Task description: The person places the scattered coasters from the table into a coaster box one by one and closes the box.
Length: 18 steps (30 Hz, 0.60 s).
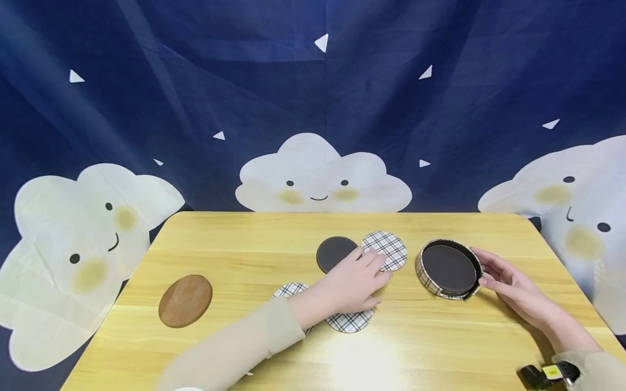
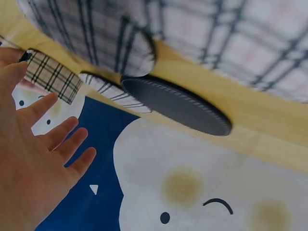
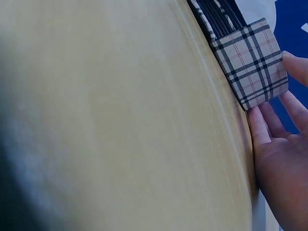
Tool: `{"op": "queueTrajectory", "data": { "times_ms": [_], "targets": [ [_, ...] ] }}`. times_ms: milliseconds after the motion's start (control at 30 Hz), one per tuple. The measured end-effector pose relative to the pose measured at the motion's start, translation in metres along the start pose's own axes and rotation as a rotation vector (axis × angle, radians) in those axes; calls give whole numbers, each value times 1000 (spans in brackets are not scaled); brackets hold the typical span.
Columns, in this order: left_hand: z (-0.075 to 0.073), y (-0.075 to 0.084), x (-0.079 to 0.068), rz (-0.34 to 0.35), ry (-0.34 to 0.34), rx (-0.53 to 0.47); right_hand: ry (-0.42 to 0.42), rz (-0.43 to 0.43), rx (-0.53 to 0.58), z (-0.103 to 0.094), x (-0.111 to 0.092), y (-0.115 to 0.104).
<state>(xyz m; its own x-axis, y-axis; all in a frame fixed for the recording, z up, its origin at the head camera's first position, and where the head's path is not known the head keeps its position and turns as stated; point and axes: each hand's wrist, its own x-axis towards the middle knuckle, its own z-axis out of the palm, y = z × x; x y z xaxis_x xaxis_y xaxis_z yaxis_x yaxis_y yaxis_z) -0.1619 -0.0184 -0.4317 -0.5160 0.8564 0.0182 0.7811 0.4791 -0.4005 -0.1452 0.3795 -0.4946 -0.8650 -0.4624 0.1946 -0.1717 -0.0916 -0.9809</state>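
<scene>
My left hand (image 1: 354, 279) reaches over a loose group of round coasters, its fingers spread and loosely extended. Its fingertips overlap the near edge of a plaid coaster (image 1: 391, 244) in the head view. Beside that lies a black-faced coaster (image 1: 334, 251). Two more plaid coasters, one to the left (image 1: 289, 289) and one nearer (image 1: 349, 324), are partly covered by the hand and forearm. At the right, my right hand (image 1: 513, 285) grips the side of a round plaid coaster holder (image 1: 427, 279) between thumb and fingers. Stacked dark layers (image 3: 219, 17) show through the holder's side opening.
A round brown wooden disc (image 1: 186, 301) lies at the left of the light wooden table (image 1: 254, 233). Behind the table hangs a dark blue cloth (image 1: 274, 98) with white clouds. A black device (image 1: 548, 374) sits at the right wrist.
</scene>
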Motion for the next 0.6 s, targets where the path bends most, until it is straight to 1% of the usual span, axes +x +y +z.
{"op": "queueTrajectory", "data": {
  "times_ms": [200, 333, 500, 600],
  "targets": [
    [7, 2, -31, 8, -19, -18, -10, -19, 15, 1, 1, 0],
    [12, 3, -51, 5, -3, -55, -5, -18, 4, 1, 1, 0],
    [13, 6, -74, -17, 11, -96, 6, -9, -15, 1, 0, -1],
    [14, 8, -89, -39, 10, -139, 8, -3, -21, 2, 0, -1]
  ]
}}
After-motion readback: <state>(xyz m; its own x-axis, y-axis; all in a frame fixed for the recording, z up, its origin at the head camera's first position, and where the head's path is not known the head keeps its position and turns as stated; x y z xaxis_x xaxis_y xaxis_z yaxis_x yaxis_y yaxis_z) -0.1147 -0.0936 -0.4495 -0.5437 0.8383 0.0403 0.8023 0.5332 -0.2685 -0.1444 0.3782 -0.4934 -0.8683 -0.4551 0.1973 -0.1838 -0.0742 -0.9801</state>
